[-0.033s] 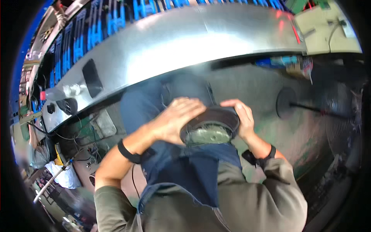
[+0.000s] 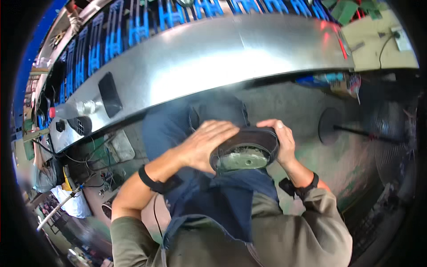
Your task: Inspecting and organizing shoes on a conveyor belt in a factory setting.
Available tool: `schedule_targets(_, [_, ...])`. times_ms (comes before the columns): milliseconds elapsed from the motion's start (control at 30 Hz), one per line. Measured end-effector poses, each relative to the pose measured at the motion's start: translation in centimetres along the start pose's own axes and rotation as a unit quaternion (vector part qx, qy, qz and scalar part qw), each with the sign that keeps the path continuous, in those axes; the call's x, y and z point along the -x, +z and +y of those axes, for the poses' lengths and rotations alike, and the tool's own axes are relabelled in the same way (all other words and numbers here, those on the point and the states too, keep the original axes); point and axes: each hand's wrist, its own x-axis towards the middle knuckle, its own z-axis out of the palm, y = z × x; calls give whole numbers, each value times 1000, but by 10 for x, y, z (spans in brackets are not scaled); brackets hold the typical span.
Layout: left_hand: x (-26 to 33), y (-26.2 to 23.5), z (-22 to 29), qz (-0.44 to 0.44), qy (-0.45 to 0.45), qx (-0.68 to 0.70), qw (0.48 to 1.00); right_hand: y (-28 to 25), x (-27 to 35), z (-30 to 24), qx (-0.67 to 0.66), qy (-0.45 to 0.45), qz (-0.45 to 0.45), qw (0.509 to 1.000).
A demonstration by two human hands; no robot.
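One black, rounded, shell-like piece, with a glossy grey-green inset inside its rim (material unclear), sits above the person's lap, near side of the shiny silver metal surface and well apart from it.

Left hand: fingers close together, laid over the piece's left and far-left rim, gripping it. Right hand: fingers bent round the right rim, one digit reaching along the far edge; spread moderately, with hold of the same piece. Undersides of both grips hidden.

Progress, as judged: pick-up is done; the piece is held in both hands, inset toward the wearer. Setting down is left. No tool shows in either hand; whether the inset is finished cannot be told.

On the surface, far left: a flat black rectangular slab, a clear plastic bottle with a red cap, and a black grid-patterned piece.
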Motion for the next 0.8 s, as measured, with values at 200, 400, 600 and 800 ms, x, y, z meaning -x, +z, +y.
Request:
schedule_targets(200, [-18, -108, -49, 183, -186, 308, 915, 14, -186, -68, -90, 50, -85, 991])
schedule_targets(400, [-11, -292, -178, 543, -326, 270, 725, 73, -410, -76, 397, -115, -42, 910])
schedule_targets(600, [162, -394, -366, 501, -455, -171, 716, 219, -511, -82, 563, -205, 30, 800])
schedule_targets(800, [86, -335, -288, 330, -416, -299, 793, 138, -525, -71, 526, -222, -5, 821])
